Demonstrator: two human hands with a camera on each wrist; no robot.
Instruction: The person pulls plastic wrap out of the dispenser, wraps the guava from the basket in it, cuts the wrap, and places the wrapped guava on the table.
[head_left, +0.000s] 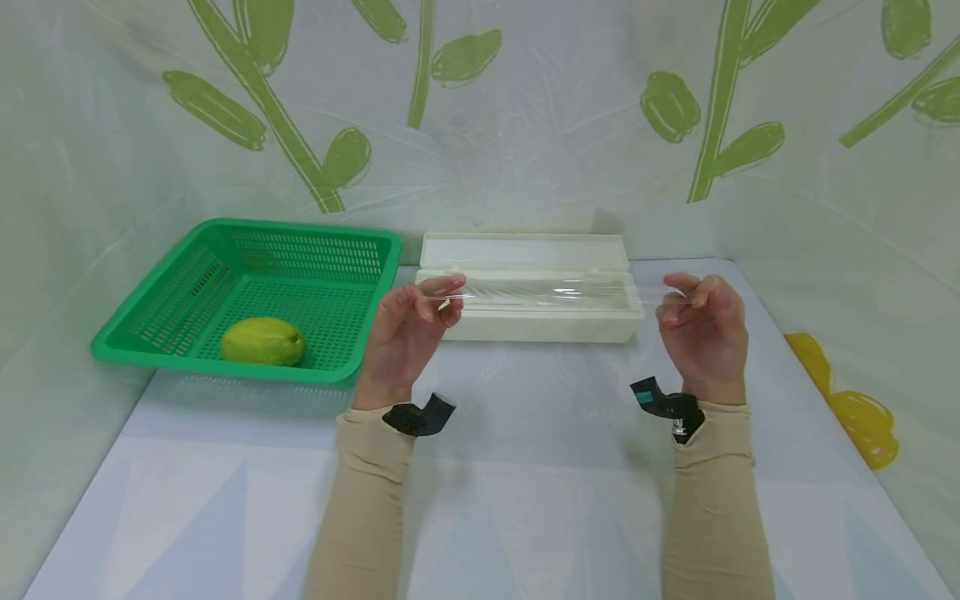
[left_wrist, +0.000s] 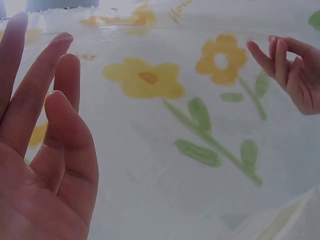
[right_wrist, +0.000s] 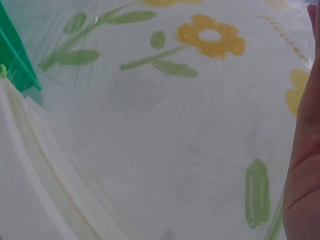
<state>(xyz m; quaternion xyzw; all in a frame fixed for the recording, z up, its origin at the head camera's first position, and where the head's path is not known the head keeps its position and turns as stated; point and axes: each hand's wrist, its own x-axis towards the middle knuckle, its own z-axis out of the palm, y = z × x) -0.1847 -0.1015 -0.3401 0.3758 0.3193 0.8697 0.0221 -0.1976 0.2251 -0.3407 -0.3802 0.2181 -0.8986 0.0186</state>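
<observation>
A thin strip of clear plastic wrap (head_left: pixel 555 292) is stretched between my two hands, raised in front of the white wrap box (head_left: pixel 540 327). My left hand (head_left: pixel 405 337) pinches one end, fingers bent, near the box's left end. At the other end, my right hand (head_left: pixel 705 337) pinches the film beside the box's right end. The box lid (head_left: pixel 525 250) stands open at the back. Glints on the film (left_wrist: pixel 110 30) show in the left wrist view, running toward the right hand (left_wrist: pixel 300 80). Only the edge of the right hand (right_wrist: pixel 307 160) appears in the right wrist view.
To the left stands a green plastic basket (head_left: pixel 225 370) with slotted walls. One yellow-green oval fruit (head_left: pixel 262 341) lies in it. A patterned sheet (head_left: pixel 525 108) hangs behind the white table (head_left: pixel 540 500) and at its sides.
</observation>
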